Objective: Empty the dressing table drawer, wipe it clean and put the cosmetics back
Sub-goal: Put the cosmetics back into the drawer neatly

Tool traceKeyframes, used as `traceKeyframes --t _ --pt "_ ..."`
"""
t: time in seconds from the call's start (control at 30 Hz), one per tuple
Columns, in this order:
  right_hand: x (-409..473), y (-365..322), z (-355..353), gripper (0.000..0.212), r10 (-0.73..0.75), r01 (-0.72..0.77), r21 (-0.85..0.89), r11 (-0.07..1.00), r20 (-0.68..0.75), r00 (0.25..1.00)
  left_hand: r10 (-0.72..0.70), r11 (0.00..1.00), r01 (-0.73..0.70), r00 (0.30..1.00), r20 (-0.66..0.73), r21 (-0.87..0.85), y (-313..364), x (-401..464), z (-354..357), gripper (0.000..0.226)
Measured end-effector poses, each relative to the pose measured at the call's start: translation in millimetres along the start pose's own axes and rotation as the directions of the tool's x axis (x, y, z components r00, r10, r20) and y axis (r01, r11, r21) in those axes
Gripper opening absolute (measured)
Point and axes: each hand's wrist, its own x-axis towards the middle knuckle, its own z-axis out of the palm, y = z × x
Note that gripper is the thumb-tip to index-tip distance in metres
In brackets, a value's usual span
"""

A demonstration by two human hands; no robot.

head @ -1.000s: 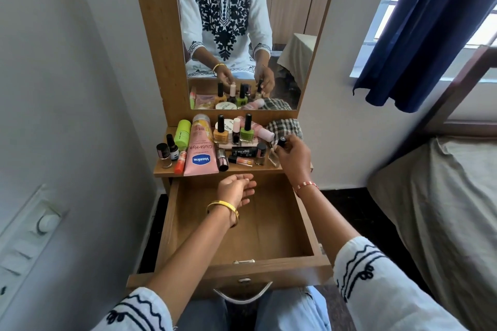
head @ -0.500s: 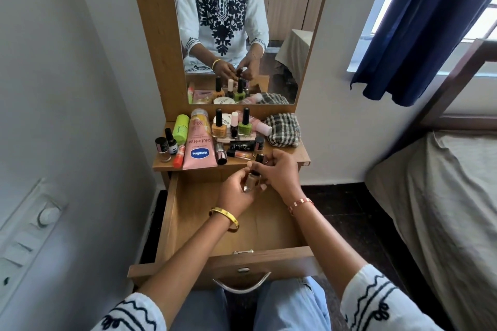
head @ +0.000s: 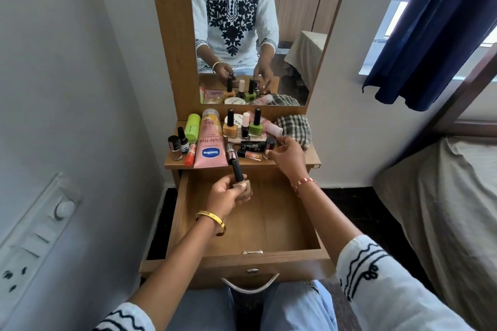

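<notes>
Fingers (head: 228, 191) of left hand (head: 224, 199) grip nail-polish bottle (head: 242, 185) above drawer (head: 252, 223).

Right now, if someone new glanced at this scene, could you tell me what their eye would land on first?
Probably the open, bare wooden drawer in the middle, with the left hand holding a beige nail polish bottle over it. Next, the crowd of cosmetics on the shelf above, led by the pink Vaseline tube, where the right hand reaches among the small bottles. Behind them the mirror reflects the person.
</notes>
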Motion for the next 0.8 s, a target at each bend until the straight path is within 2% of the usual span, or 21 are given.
traceKeyframes --t 0.2,0.4,0.5,0.57,0.7,0.8 --pt "8 2 8 0.041 0.021 -0.022 -0.027 0.999 -0.037 0.999 -0.014 1.0 0.015 1.0 -0.028 0.021 0 0 -14 0.019" --pt "-12 20 5 0.026 0.041 -0.035 0.099 0.994 -0.055 0.998 0.104 0.95 -0.061 0.986 -0.127 0.305 -9 -8 -25 0.019" --pt "-35 33 4 0.021 0.079 -0.081 0.223 0.972 0.015 0.997 0.129 0.914 -0.037 0.971 -0.202 0.405 -16 -10 -32 0.024" --pt "-50 39 9 0.017 0.089 -0.108 0.226 0.968 0.094 0.992 0.114 0.887 0.002 0.968 -0.223 0.461 -22 -7 -38 0.025" --pt "-56 48 38 0.016 0.155 -0.188 0.17 0.967 0.189 0.97 0.149 0.782 0.024 0.963 -0.224 0.623 -26 1 -44 0.028" --pt "-49 52 64 0.017 0.201 -0.231 0.116 0.966 0.225 0.953 0.196 0.633 0.005 0.966 -0.167 0.774 -25 10 -44 0.03"
